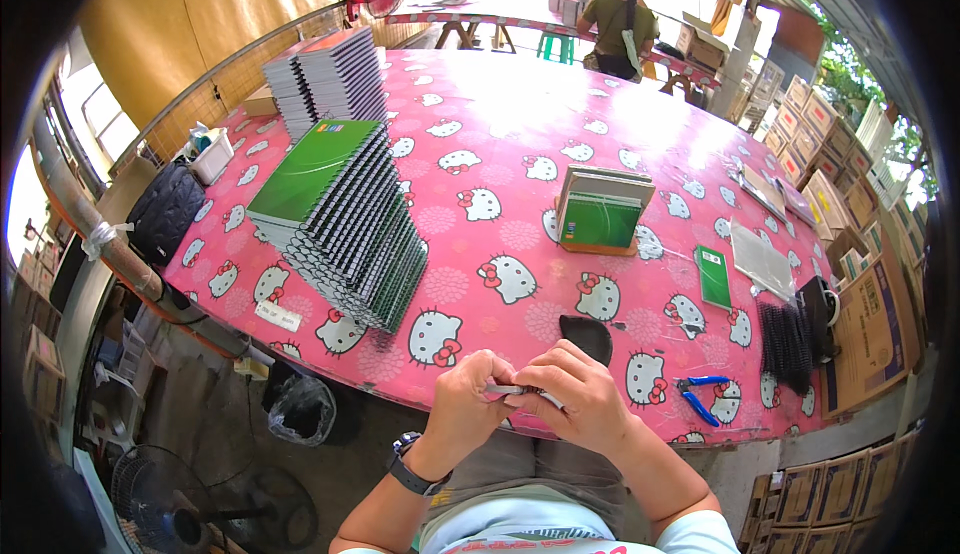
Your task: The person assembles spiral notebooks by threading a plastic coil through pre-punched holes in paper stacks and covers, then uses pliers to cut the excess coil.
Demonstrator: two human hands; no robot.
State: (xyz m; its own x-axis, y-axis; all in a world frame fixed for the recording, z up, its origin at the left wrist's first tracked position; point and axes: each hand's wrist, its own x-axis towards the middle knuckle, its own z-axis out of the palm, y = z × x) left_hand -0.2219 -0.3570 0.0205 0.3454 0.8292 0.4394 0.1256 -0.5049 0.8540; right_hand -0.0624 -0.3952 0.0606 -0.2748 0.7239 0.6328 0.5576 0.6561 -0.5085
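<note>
Stand of wood (600, 249) on pink cat-print table (480, 299), taken as marker; green notebooks (600, 220) upright in it, covers facing the worker. Nearer the worker than the stand, at the table edge: left hand (474, 391) and right hand (572, 390) together, fingertips pinching a thin greyish piece (507, 390) between them; fingers hide most of it, kind can't be told. Dark flat item (588, 338) between stand and right hand. Left of stand: tall stack of spiral-bound notebooks (345, 224), green cover on top; beyond it a second stack (328, 84). Farther left, white bin (212, 158) with small items (203, 137) poking above its rim, contents unclear from where I watch; black bag (168, 212) next to it, inside not visible. Left and below, off the table, waste bin (302, 410) lined with clear plastic. Right of stand: small green booklet (713, 276), clear plastic sleeve (762, 260), bundle of black coils (785, 347); blue-handled pliers (702, 397) to the right and nearer the worker. Far right, cardboard carton (872, 329), contents out of sight.
</note>
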